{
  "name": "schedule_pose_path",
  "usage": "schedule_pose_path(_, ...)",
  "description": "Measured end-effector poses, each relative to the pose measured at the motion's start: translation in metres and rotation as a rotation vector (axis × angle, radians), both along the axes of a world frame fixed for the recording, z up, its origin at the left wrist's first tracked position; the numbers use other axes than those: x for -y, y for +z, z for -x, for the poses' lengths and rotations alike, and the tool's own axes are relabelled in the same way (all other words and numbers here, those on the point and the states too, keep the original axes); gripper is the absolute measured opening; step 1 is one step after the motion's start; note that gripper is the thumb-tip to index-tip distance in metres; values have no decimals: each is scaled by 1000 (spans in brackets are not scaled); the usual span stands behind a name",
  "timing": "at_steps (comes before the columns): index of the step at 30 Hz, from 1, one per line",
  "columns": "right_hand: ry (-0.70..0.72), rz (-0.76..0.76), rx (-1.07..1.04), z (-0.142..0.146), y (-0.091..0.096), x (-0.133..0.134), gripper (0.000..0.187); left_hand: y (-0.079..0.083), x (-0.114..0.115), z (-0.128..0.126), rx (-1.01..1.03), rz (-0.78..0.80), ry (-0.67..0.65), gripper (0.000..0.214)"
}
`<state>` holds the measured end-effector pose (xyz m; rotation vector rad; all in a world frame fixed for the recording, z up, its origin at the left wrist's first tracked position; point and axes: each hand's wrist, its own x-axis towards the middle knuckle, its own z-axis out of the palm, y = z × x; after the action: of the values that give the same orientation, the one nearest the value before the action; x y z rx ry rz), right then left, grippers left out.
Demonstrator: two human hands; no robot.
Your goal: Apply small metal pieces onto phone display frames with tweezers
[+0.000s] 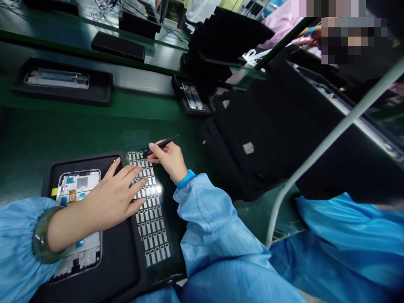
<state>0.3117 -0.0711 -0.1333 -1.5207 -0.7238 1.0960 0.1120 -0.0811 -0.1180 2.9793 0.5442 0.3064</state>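
Observation:
My left hand (115,198) lies flat with fingers spread, its fingertips resting on a sheet of small grey stickers (153,223). Under its wrist a phone frame (77,198) lies in a black tray (123,261). My right hand (168,160) pinches black tweezers (162,144), whose tip touches the top rows of the sticker sheet. Both arms wear blue sleeves, and a green bangle (42,235) circles my left wrist.
Two more black trays with phone frames (58,80) (192,97) sit on the green belt further back. Stacked black trays (227,42) stand behind. A white pole (328,141) slants across the right. Another person in pink (280,23) works at the far right.

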Motion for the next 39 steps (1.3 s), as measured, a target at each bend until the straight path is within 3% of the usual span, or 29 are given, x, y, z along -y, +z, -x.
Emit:
schedule_pose_path(6,5,-4,-69,2,3,0,17,0,0,0,2,10,-2,39)
schedule_pose_path(9,14,-8,-135,-1,3,0,18,-1,1,0,28,102,8,39)
schedule_pose_path(16,92,-218,-327,5,26,8,33,3,-9,5,176,319,74,36)
schedule_pose_path(22,218,-325,-399,47,46,16,30,33,-15,28,426,611,419,35)
schedule_pose_path(26,335,-345,-358,69,50,14,31,49,-14,46,506,853,571,33)
schedule_pose_path(29,456,-330,-309,78,58,10,34,54,-18,63,443,989,566,37)
schedule_pose_path(32,547,-272,-277,83,62,3,36,49,-24,86,256,1094,482,47)
schedule_pose_path(34,517,-242,-278,87,59,-2,36,40,-27,103,158,1022,466,50)
schedule_pose_path(39,406,-151,-276,101,35,-10,41,5,-28,137,151,338,367,55)
